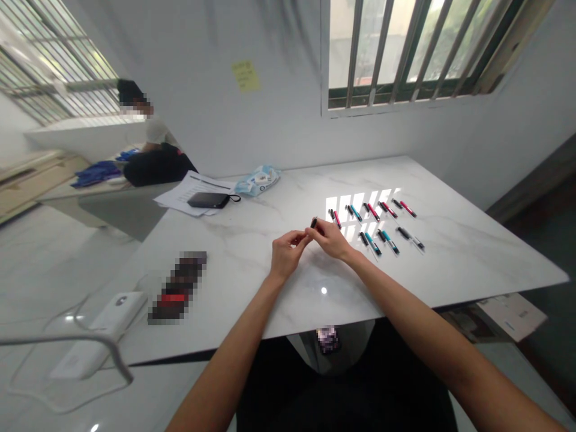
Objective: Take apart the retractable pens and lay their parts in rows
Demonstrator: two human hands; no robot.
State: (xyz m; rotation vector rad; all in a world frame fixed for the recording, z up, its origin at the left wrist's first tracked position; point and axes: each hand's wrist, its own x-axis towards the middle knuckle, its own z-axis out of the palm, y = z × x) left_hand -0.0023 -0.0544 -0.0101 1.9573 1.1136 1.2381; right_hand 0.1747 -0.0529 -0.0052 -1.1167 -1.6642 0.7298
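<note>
Pen (314,223) sits pinched between left hand (285,255) and right hand (330,238), fingertips together.

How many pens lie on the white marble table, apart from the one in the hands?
9, as far as the blur allows: five pens in the far row, four in the near row, right of the hands on the table.

Bright window (418,48) daylight, barred sun patch on table (472,252); edges warped.
</note>
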